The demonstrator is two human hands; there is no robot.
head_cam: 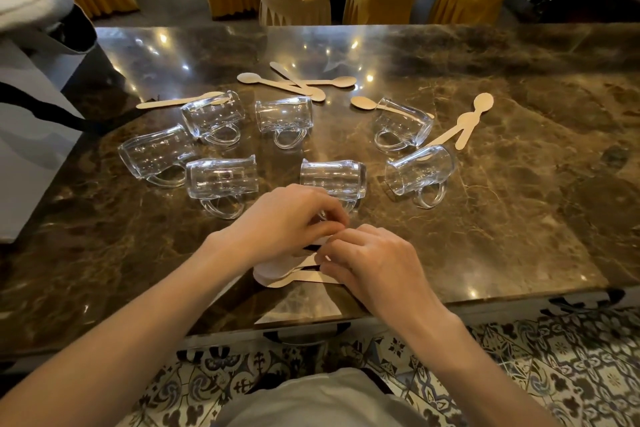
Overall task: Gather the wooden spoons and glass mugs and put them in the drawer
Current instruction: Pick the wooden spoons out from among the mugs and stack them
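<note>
Left hand (287, 218) and right hand (374, 260), lower centre, pinch a wooden spoon bundle (287, 279) with curled fingers. Uneven grip risks slippage; knuckles could roll the adjacent tipped glass mug (332, 178).

Seven glass mugs (221, 178) lie on their sides on the marbled tabletop (502, 218). Loose wooden spoons (247, 78) are scattered beyond and among them. At the near edge the left grip (287, 222) and right grip (374, 260) meet with fingers curled, apparently pinching a bunch of spoons (304, 277) that lies partly hidden beneath them.
</note>
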